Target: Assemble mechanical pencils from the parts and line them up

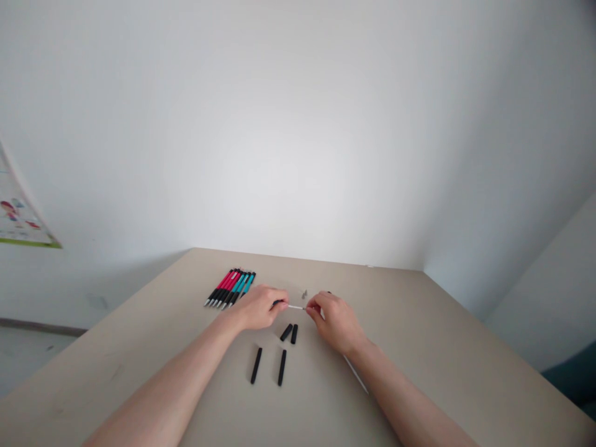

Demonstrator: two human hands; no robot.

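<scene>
My left hand [264, 307] is closed on a black pen part, with a thin white refill [295, 307] sticking out of it to the right. The fingertips of my right hand [334, 318] pinch the far end of that refill. Below the hands lie two short black tubes, one tilted [286, 332] and one nearly upright in view [294, 334]. Nearer to me are two longer black tubes, left [256, 365] and right [282, 367]. Small grey tips [304, 294] rest just beyond the gap between my hands.
Several red and black pens [225, 287] and blue and black pens [242, 288] lie in a row at the back left of the beige table [419, 347]. A thin white rod [356, 374] lies beside my right forearm. A white wall stands behind.
</scene>
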